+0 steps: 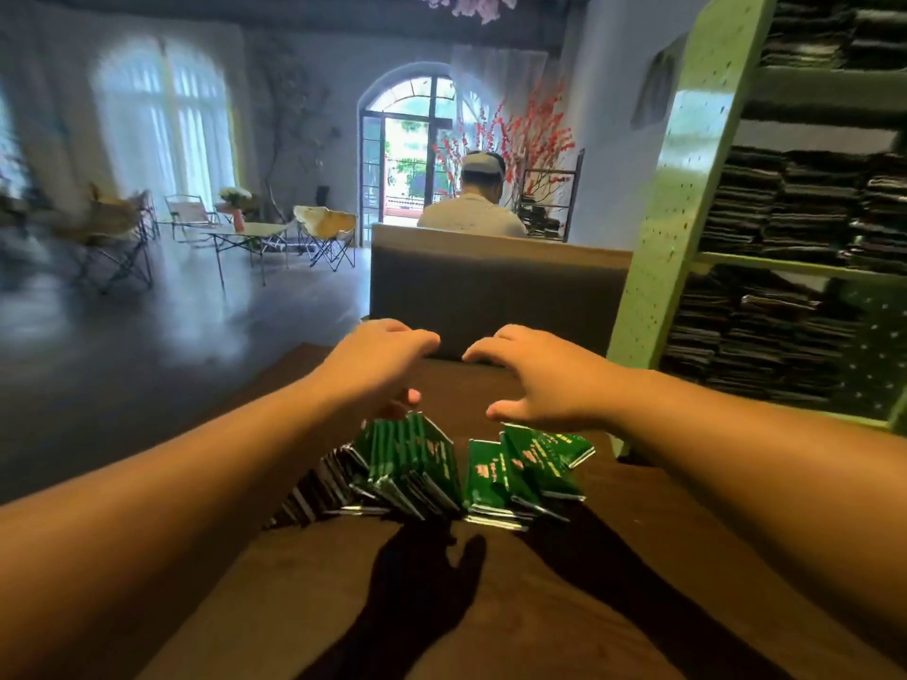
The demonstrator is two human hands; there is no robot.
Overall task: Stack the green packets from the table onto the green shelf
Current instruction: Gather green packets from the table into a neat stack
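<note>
Two slumped piles of green packets lie on the brown table [613, 581]: a left pile [397, 463] and a right pile [520, 468]. My left hand [383, 360] hovers over the far end of the left pile, fingers relaxed, thumb close to the top packet's edge; I cannot tell if it touches. Just above the right pile hangs my right hand [535, 375], fingers spread and loosely curved, holding nothing. The green shelf [687, 188] stands at the right, its levels filled with dark stacks of packets [795, 203].
A brown sofa back [491, 282] rises just beyond the table, with a person [473, 208] seated behind it facing away. Folding chairs and a small table [255, 233] stand at the far left on open floor. Red flower branches [525, 135] stand by the arched door.
</note>
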